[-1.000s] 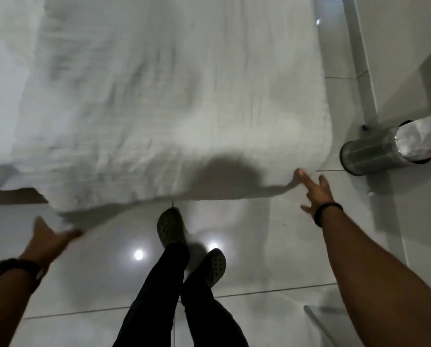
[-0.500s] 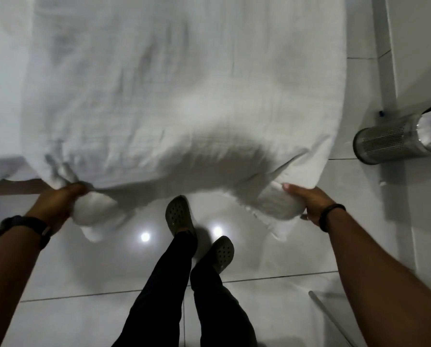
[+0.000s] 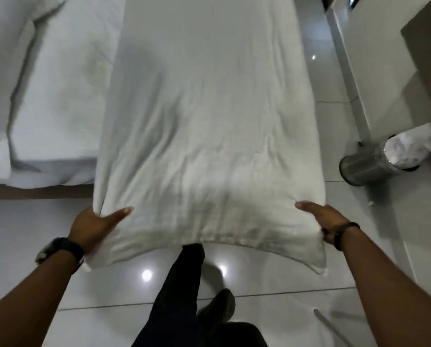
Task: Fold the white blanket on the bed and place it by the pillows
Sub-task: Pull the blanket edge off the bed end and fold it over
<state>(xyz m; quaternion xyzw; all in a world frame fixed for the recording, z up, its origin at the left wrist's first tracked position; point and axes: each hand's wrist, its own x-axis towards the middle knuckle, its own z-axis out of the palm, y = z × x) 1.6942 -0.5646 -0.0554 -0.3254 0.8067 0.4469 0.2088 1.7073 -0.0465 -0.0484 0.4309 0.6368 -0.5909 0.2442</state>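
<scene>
Off the bed's (image 3: pixel 47 101) foot edge, white blanket (image 3: pixel 209 121) hangs stretched, long axis running straight away from the person. Left hand (image 3: pixel 94 225) and right hand (image 3: pixel 328 222) each clamp a near corner, level, equally near. Fold goes forward, likely.

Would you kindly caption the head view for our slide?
Both hands, left and right, grip the white blanket's near edge above the tiled floor.

blanket (image 3: pixel 209 126) lies right of bed (image 3: pixel 47 96), bin (image 3: pixel 369 166) farther right.
</scene>
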